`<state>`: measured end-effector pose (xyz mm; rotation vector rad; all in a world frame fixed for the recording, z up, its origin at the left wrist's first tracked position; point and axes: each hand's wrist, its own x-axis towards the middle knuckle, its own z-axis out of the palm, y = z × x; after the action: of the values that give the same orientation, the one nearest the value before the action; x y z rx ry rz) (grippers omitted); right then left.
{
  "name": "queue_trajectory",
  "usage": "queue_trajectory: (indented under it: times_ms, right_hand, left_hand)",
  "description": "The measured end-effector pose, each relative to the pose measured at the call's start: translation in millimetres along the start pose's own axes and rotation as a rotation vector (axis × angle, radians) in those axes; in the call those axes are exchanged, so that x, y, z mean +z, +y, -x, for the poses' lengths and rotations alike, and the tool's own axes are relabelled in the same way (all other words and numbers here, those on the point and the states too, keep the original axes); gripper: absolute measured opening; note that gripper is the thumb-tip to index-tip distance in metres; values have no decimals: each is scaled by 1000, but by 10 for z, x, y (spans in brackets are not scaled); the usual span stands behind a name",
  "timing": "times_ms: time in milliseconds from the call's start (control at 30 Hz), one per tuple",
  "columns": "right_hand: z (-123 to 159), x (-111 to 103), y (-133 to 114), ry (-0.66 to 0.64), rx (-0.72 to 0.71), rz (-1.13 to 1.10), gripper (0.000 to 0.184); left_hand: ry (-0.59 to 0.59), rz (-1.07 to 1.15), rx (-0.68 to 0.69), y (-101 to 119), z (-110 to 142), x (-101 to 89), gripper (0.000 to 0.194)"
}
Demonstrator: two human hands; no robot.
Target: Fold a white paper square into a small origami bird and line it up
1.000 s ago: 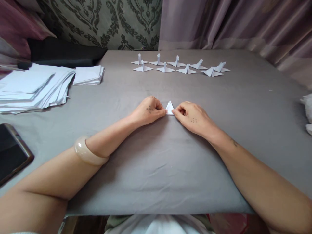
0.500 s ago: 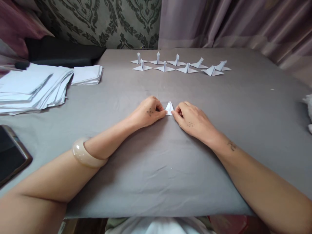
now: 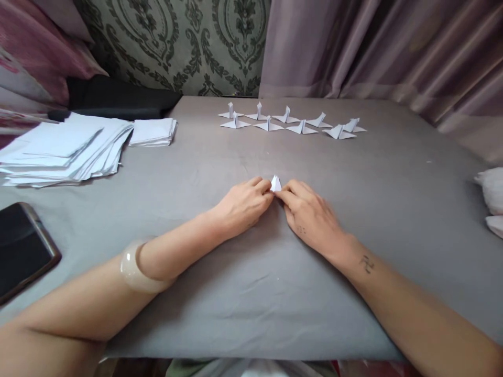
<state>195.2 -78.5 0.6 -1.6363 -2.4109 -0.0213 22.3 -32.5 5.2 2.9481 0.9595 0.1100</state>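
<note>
Head view: small folded paper [image 3: 276, 184] between two hands

The paper lies on the gray cloth [image 3: 275, 309], near the middle of the view, its narrow points directed away from the person. The left hand [image 3: 245, 207] is curled, its fingertips touching the paper's near left side; the right hand [image 3: 312, 214] reaches in from the opposite side, a fingertip at the near right corner. Neither has let go, but hidden thumbs and fingertips leave it unclear whether each pinches or merely presses.

Handling (judged): very light, dry and thin, fairly stiff where the layers stack, yet easily creased or torn at the points. It would slide on the cloth if pushed from one side only. The best hold is a light pinch at both near corners, where the layers appear broadest, leaving the narrow points free.

Beyond the hands stand nine winged paper figures [image 3: 302, 127] in two loose rows. To the left lie a large stack [image 3: 58, 146] of white sheets and, just beside it, a small stack [image 3: 151, 132]; nearer the person is a dark phone [image 3: 25, 248]. A pale bangle [image 3: 137, 272] encircles the left forearm.
</note>
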Motion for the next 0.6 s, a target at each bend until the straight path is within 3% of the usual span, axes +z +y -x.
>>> queue_trajectory:
  times_ms: [167, 600]
  right_hand:
    - [13, -23, -11, 4, -50, 84, 32]
    - [78, -57, 39, -5, -32, -12, 33]
  left_hand:
    - [-62, -13, -2, 6, 57, -69, 27]
    - [54, 117, -28, -66, 92, 10, 30]
